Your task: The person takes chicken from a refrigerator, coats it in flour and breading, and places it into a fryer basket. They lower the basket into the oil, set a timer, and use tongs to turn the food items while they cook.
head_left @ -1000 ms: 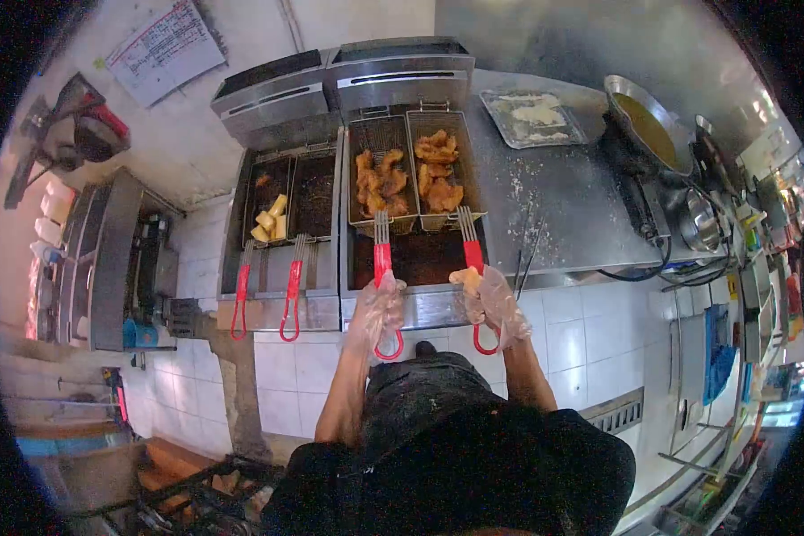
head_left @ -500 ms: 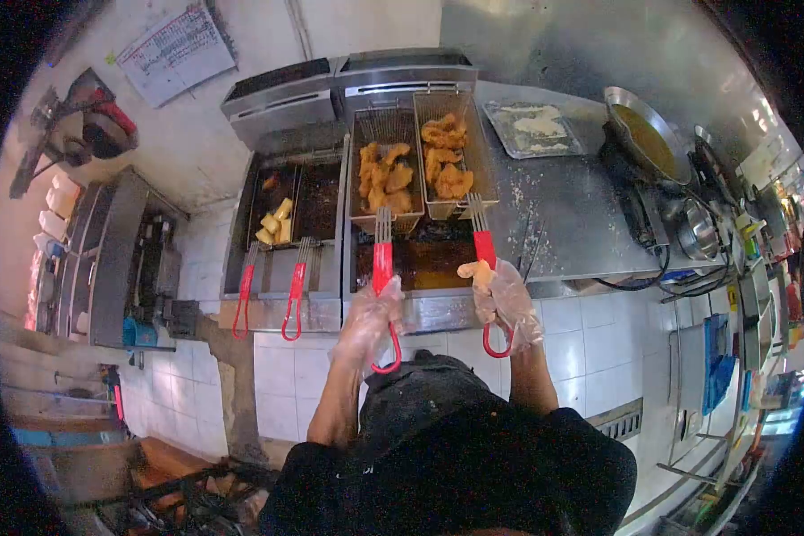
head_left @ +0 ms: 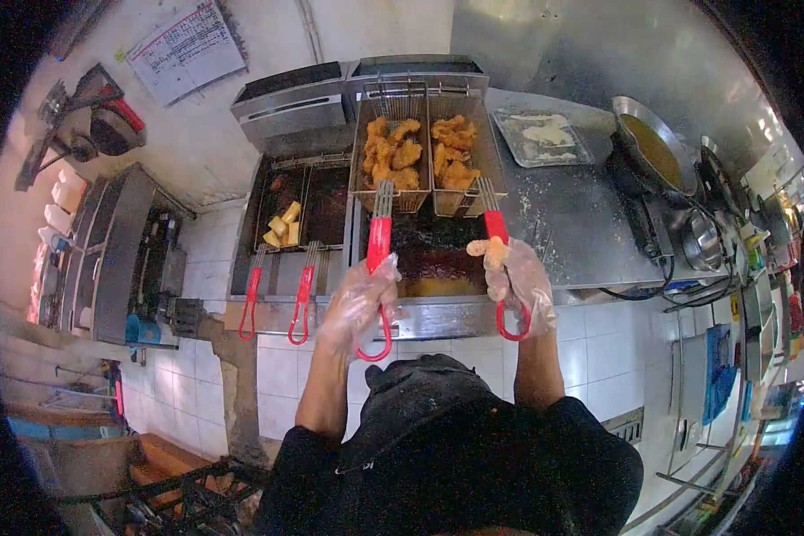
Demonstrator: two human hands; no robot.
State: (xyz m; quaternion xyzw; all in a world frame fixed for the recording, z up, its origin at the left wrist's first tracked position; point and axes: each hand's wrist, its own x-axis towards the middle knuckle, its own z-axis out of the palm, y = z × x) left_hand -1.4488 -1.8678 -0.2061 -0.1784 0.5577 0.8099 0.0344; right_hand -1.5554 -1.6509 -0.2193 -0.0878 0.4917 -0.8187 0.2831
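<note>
Two wire baskets hold browned fried pieces above the dark oil (head_left: pixel 433 246) of a fryer. My left hand (head_left: pixel 359 302), in a clear plastic glove, is wrapped round the red handle (head_left: pixel 380 239) of the left basket (head_left: pixel 359 170). Round the red handle (head_left: pixel 496 227) of the right basket (head_left: pixel 491 161) my gloved right hand (head_left: pixel 523 284) is closed. Light batter-like stuff (head_left: pixel 491 253) sticks to the fingers of the right glove. Both baskets hang side by side near the back of the fryer.
Another fryer (head_left: pixel 281 284) on the left holds baskets with pale yellow pieces (head_left: pixel 283 225) and two red handles. A floury tray (head_left: pixel 545 138) lies on the metal counter (head_left: pixel 581 228). Further right stand a large pan (head_left: pixel 657 147) and a metal bowl (head_left: pixel 704 246). Cables hang over the counter edge.
The view has shifted slightly. Both baskets hang a little higher above the oil, and more dark oil shows beneath them. My hands still grip the handles.
</note>
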